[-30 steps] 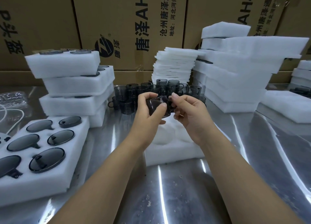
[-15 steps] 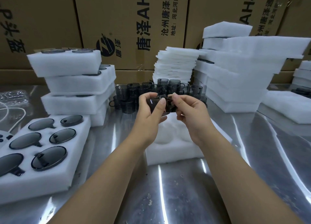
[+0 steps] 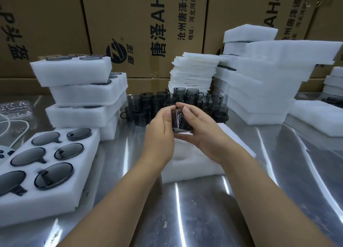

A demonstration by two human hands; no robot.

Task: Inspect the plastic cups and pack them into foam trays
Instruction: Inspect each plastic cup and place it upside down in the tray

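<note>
Two hands, left (image 3: 160, 135) and right (image 3: 203, 135), grip cup (image 3: 179, 121) | steel table (image 3: 204, 219) | cardboard boxes (image 3: 139, 33) behind

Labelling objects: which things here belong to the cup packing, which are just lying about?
Job: held cup, left hand, right hand, loose cups, foam tray under hands, filled tray.
Lying about: white cable, clear plastic wrapper, cardboard boxes.

The smoky dark translucent plastic cup (image 3: 181, 120) is turned in the grip. A second ago it showed broad between the hands; now it shows a narrower face with a glinting moulded part toward the camera. The left hand (image 3: 159, 133) no longer lays its thumb across the cup's front; the thumb stands along the cup's left side. The right hand (image 3: 202, 133) is rolled so its thumbnail faces the camera, and the hands are closer together.
</note>
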